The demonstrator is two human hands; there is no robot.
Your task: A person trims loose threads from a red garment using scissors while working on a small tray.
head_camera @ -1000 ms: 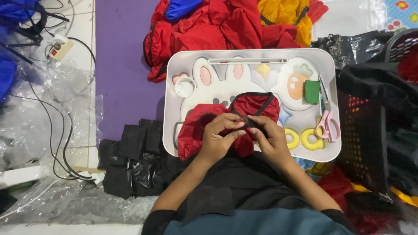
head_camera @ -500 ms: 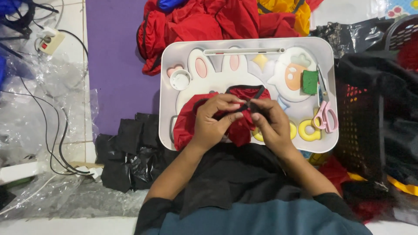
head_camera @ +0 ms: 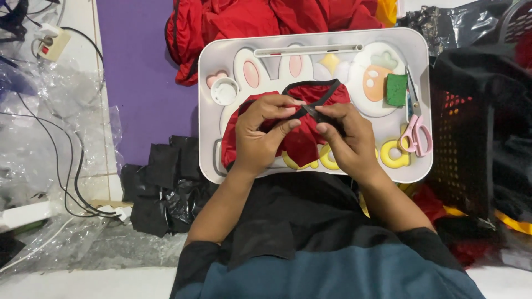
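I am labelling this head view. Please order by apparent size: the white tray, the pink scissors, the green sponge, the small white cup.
1. white tray
2. pink scissors
3. green sponge and small white cup: they look alike in size, so I do not rank them.

- We see a purple mat [head_camera: 141, 83] spread on the floor, running up to the top edge of the view.
- We see pale floor tiles [head_camera: 83, 44] left of the mat, with black cables [head_camera: 72, 177] trailing over them from a white power strip [head_camera: 52, 41].
- We see crumpled clear plastic sheeting [head_camera: 33, 127] along the left side.
- We see a black plastic basket [head_camera: 482, 127] at the right, its side pierced with holes.
- We see soft, even light without hard shadows.
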